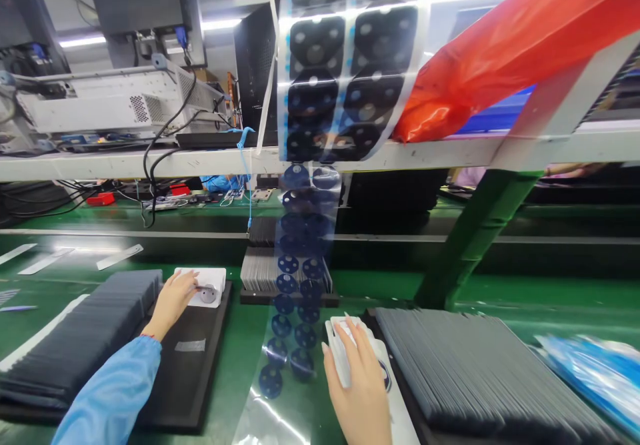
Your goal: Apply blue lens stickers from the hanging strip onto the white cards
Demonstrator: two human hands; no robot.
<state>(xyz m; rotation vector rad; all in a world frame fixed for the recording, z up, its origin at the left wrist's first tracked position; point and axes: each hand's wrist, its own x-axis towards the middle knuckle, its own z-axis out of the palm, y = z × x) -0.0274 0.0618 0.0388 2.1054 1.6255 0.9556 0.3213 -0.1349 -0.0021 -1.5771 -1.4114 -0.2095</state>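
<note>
Where the green table (240,345) runs off at the lower left, a stack of dark panels (95,331) leans in a slanting row, with pale strips (120,257) lying beyond it. Just right of the stack, a black tray (183,391) bears a scrap of clear tape (191,346) and, at its far end, a white plate (215,276) with a grey round part (207,295).

Step in hand, my reading: white pieces are being handled at 2 spots, 1 per hand. At the left spot, the next move calls for a light fingertip hold and care around the round part.

Left hand (173,299): arm in a blue sleeve (107,398), reaching up from the bottom edge, back of hand uppermost. Fingers drawn near each other over the plate; cannot tell whether they pinch it or only touch.

Centre: a rack of thin sheets (260,271) stands behind a hanging clear film (320,231) with 2 columns of dark discs. The film roll (320,78) is above, at upper centre.

Lower right of centre: right hand (357,371), back uppermost, fingers spread across white pieces (337,355), thumb along the near-left edge. Underside hidden. A move from here calls for getting hold of a single edge, I judge; a neighbouring piece could drag along.

Right: a row of grey panels (465,365) just beside them, then blue packets (595,371), blurred.
</note>
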